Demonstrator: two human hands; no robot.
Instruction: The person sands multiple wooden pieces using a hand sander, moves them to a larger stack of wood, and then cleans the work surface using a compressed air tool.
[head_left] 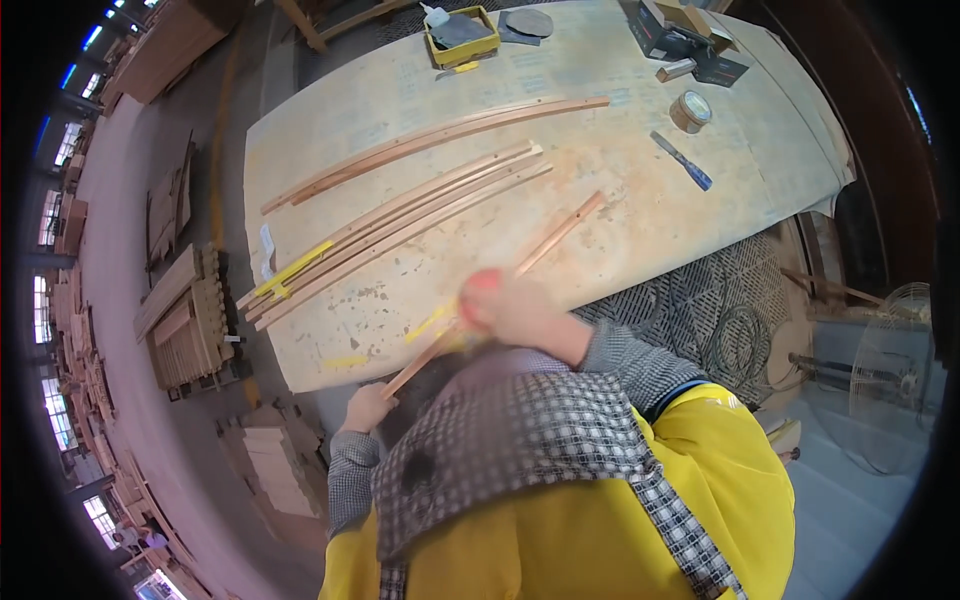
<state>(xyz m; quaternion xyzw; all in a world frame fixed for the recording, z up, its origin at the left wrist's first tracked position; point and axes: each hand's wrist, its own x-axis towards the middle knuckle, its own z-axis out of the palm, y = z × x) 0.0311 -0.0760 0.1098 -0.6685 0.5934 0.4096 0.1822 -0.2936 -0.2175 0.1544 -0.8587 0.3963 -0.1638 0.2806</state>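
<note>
My left hand is closed around the near end of a narrow wooden strip, just off the table's near edge. The strip slants up and away to the right, its far end over the tabletop. My right hand, smeared by motion, is closed on a red rounded object that lies against the strip about midway along; its kind is too blurred to tell. Beyond my hands, several similar wooden strips lie side by side, with a yellow strap-like piece across their left ends.
Further back on the table are more wooden strips, a yellow bin, a blue-handled scraper, a round tin and dark boxes. A caged fan and coiled hose are at the right.
</note>
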